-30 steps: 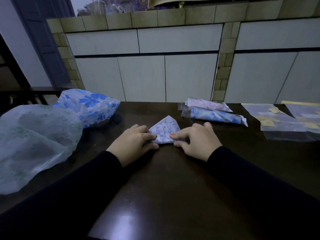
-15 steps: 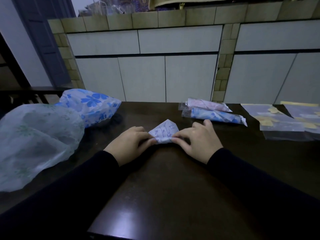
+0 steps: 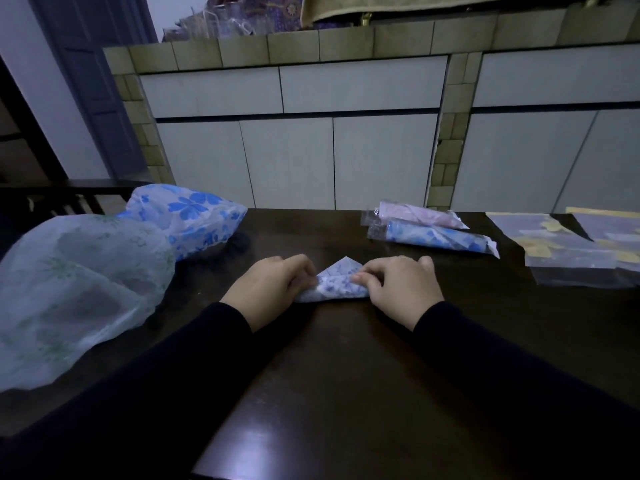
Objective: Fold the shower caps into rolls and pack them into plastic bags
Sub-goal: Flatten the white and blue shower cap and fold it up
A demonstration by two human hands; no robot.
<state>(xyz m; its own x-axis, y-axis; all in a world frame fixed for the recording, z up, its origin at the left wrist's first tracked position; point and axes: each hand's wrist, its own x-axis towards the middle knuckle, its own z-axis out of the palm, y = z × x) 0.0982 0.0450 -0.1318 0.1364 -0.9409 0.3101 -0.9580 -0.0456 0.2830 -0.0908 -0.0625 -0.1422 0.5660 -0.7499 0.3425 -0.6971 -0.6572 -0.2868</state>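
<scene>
1. Rolling seems to be the step in hand: the purple-printed shower cap [image 3: 337, 284] lies on the dark tabletop [image 3: 346, 358] in front of the person, its near edge turned into a tube and a pointed flap left flat behind

2. Left hand [image 3: 273, 287] pinches the left end with curled fingers, and right hand [image 3: 398, 289] pinches the right end, probably so that the slippery film cannot spring open

3. Two packed rolls [image 3: 429, 228] lie at the far right, well apart, likely to keep finished work separate

4. Empty plastic bags [image 3: 568, 251] wait flat beside them, near the right hand for packing

5. Loose caps, a green-printed one [image 3: 76, 285] and a blue-flowered one [image 3: 190, 220], are heaped at the left as supply
</scene>
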